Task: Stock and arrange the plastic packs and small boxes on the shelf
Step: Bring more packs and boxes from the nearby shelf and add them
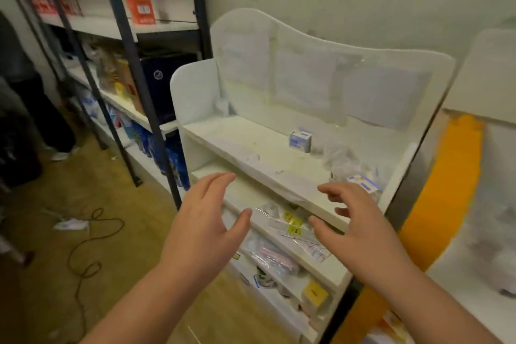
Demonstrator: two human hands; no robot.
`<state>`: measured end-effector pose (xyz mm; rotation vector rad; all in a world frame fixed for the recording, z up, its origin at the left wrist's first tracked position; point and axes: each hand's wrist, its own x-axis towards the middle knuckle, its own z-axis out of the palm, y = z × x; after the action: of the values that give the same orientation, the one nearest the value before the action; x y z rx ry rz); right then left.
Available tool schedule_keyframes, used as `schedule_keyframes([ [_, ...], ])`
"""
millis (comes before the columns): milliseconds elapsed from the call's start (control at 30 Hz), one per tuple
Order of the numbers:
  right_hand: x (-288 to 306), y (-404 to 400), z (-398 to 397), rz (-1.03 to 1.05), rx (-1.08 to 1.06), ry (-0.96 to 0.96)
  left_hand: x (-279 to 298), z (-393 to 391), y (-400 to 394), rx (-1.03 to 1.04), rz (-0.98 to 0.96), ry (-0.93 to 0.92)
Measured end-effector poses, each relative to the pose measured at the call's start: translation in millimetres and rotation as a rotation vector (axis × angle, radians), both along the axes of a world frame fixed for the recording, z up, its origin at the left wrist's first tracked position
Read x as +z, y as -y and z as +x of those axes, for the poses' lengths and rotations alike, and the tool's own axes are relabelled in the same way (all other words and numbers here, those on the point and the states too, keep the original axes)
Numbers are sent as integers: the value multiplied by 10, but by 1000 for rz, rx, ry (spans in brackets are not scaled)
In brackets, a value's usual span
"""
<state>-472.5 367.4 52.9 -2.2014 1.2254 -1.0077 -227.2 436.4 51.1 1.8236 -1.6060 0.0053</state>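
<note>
A white stepped display shelf (251, 137) stands in front of me. On its top tier sits a small blue-and-white box (300, 141), and beside it clear plastic packs (342, 159) lie with another small box (364, 183) at the right end. The second tier holds flat clear packs with yellow labels (290, 225). Lower tiers carry a pinkish pack (272, 258) and a yellow box (315, 294). My left hand (206, 226) and my right hand (360, 220) hover open in front of the second tier, fingers spread, holding nothing.
A dark metal rack (131, 64) at the left holds red boxes, blue packages and cartons. A cable (92, 234) and litter lie on the wooden floor. A second white display with an orange side (444, 190) stands at the right.
</note>
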Motion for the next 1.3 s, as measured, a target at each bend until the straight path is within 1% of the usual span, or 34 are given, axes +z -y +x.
schedule_keyframes([
  [133,-109,179,417,44,-20,6,-94,339,275,-28,25,-25],
  [333,-284,612,761,62,-58,28,-279,571,834,-101,49,-47],
  [500,-413,1270,1106,84,-75,95,-323,872,1480,-82,79,-7],
  [700,-394,2276,1779,99,-93,143,-203,1407,2245,-12,72,38],
  [800,-373,2619,2107,105,-52,117,-227,1641,2544,22,68,33],
  [933,-445,2912,2372,129,-20,82,-358,1939,2941,-14,98,-1],
  [1100,-572,3303,2612,132,-41,35,-538,2369,3832,-94,110,-6],
  [1300,-606,3630,2743,117,-216,42,-780,2858,5077,-76,192,-13],
])
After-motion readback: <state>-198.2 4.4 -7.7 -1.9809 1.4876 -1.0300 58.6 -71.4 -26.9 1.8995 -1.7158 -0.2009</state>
